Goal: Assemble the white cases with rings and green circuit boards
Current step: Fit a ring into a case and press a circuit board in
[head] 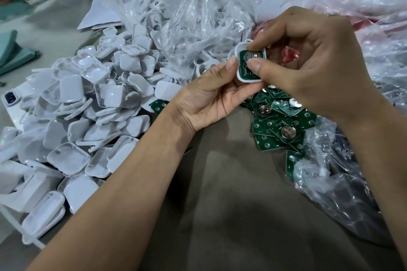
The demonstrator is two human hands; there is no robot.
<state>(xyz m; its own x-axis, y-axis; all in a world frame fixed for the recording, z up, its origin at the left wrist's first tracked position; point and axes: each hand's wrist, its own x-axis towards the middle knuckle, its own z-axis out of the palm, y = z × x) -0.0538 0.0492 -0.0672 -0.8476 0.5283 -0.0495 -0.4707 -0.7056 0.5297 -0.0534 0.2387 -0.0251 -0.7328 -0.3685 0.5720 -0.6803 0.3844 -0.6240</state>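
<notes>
Left hand (211,94) cradling white case (240,77) open side up, steadying it; right hand (308,61) fingers (256,66) pinching, seating green circuit board (247,66) inside.

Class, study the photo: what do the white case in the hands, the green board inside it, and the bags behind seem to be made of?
White case: likely moulded plastic, smooth with a slight sheen. Green board: probably laminate circuit board, with a round silver metal part. Bags: thin clear plastic film, crinkled and glossy.
</notes>
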